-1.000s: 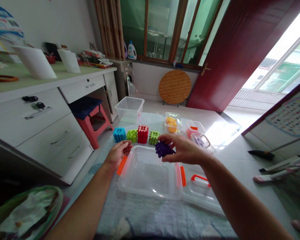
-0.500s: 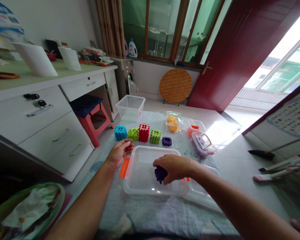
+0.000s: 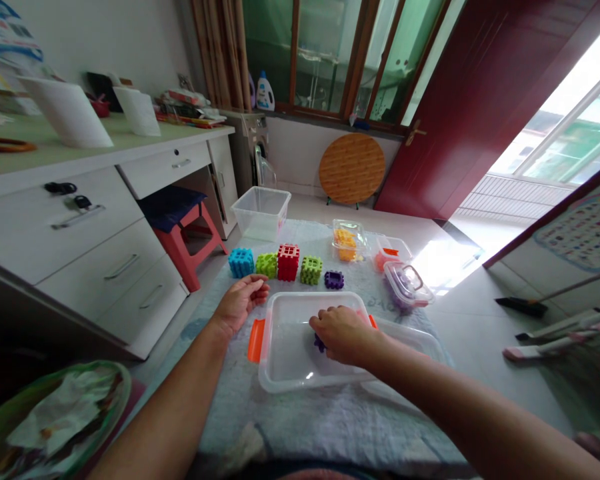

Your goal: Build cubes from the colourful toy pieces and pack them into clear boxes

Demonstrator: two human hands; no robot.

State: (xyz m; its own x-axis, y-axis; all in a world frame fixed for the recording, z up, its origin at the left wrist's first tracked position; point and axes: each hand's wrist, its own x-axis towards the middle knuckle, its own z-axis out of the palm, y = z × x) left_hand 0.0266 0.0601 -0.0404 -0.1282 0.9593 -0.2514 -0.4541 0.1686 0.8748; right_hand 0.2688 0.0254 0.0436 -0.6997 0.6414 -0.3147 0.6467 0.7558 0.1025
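My right hand (image 3: 343,333) is closed on a dark purple notched block (image 3: 320,344), mostly hidden under the fingers, inside a clear plastic box (image 3: 287,347) with orange side latches. My left hand (image 3: 241,301) rests by the box's far left corner, fingers loosely curled, nothing visible in it. Beyond the box stands a row of notched plastic pieces: a blue block (image 3: 241,263), a lime block (image 3: 267,265), a taller red block (image 3: 288,263), a green block (image 3: 311,271) and a low purple piece (image 3: 334,280).
A clear lid (image 3: 413,340) lies to the box's right. Behind are an open clear bin (image 3: 261,212), a container of yellow pieces (image 3: 349,241), a small box with orange (image 3: 393,252) and a lidded container (image 3: 407,283). A cloth (image 3: 230,413) covers the table.
The clear box has shifted and turned slightly to the right. My right hand has rotated over the purple block, covering more of it. My left hand has barely moved.
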